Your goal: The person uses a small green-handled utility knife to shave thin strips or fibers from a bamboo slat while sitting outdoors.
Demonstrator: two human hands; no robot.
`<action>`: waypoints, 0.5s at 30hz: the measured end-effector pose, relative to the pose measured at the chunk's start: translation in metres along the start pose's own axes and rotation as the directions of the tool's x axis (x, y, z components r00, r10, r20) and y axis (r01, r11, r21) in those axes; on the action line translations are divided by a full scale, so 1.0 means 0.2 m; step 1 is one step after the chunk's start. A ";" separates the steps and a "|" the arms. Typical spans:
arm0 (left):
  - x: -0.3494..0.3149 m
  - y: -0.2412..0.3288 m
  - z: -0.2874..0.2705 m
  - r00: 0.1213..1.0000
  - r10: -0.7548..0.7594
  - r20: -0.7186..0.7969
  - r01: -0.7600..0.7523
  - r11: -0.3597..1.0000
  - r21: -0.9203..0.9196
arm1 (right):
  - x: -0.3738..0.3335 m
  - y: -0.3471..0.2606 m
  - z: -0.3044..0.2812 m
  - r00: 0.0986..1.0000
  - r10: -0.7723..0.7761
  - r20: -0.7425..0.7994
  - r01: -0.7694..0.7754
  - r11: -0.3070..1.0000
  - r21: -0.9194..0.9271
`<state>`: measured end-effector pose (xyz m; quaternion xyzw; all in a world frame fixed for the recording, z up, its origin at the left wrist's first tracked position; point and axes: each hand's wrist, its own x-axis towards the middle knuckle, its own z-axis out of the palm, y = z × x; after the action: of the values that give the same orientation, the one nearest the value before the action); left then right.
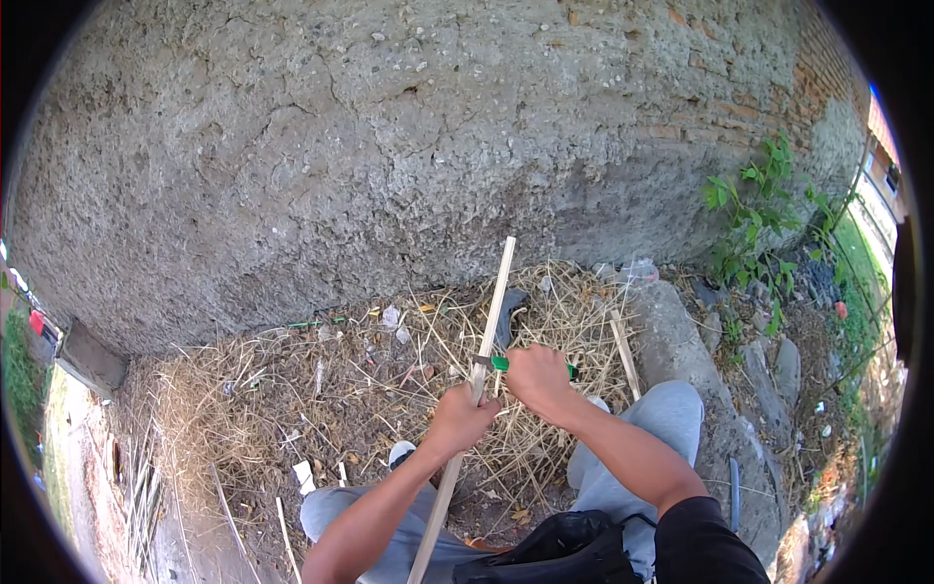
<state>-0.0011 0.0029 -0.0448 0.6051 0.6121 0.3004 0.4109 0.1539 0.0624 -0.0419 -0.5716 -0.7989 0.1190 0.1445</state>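
A long, pale bamboo strip [497, 297] runs slantwise between my legs, its upper end pointing at the wall. My left hand [461, 422] is closed around it near the middle. Just above that grip, my right hand [538, 376] clasps the green handle of a knife [499, 363]. Its short dark blade lies across the strip, touching it. My right fingers hide most of the handle, though its green end shows past them.
A rough, cracked wall [389, 185] rises in front. Dry straw and shavings [525, 438] cover the ground around my feet. Another pale strip [625, 352] leans at the right, beside a concrete ledge [671, 326]. A leafy green plant [759, 214] grows against the wall. A black bag [555, 555] rests at my lap.
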 end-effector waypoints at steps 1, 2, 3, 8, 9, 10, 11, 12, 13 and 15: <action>0.00 0.02 -0.02 1.000 -0.001 -0.002 0.001 1.000 0.000 | 0.01 0.00 -0.02 1.000 -0.002 0.001 0.002 1.000 0.000; 0.00 0.06 -0.03 0.990 -0.110 0.085 0.117 0.989 -0.086 | 0.01 0.01 -0.04 1.000 0.028 0.005 -0.028 0.999 0.020; 0.00 0.08 -0.04 0.962 -0.208 0.179 0.237 0.958 -0.159 | 0.01 0.01 -0.05 0.998 0.057 0.009 -0.057 0.998 0.040; 0.00 0.12 -0.05 0.963 -0.199 0.180 0.240 0.940 -0.244 | -0.04 -0.01 -0.06 0.995 -0.039 -0.088 0.038 0.999 -0.022; 0.00 0.13 -0.05 0.963 -0.204 0.179 0.247 0.930 -0.272 | -0.05 -0.02 -0.06 0.995 -0.065 -0.076 0.061 0.997 -0.056; 0.00 0.15 -0.05 0.963 -0.201 0.180 0.246 0.930 -0.273 | -0.05 -0.02 -0.06 0.995 -0.064 -0.077 0.059 0.997 -0.058; 0.00 0.16 -0.06 0.961 -0.208 0.182 0.253 0.926 -0.279 | -0.05 -0.01 -0.05 0.996 -0.067 -0.061 0.063 0.996 -0.067; 0.00 0.17 -0.06 0.959 -0.215 0.183 0.261 0.922 -0.285 | -0.05 -0.01 -0.04 0.997 -0.070 -0.045 0.067 0.995 -0.076; 0.00 0.15 -0.04 0.959 -0.215 0.184 0.261 0.922 -0.285 | -0.04 -0.01 -0.03 0.997 -0.069 -0.044 0.066 0.995 -0.077; 0.01 0.10 -0.01 0.983 -0.169 0.070 0.180 0.963 -0.203 | -0.03 -0.01 -0.02 0.995 -0.089 -0.049 0.083 0.990 -0.115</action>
<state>0.0071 0.0064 -0.0271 0.5101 0.6171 0.3098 0.5128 0.1554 0.0555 -0.0384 -0.5469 -0.8240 0.0519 0.1386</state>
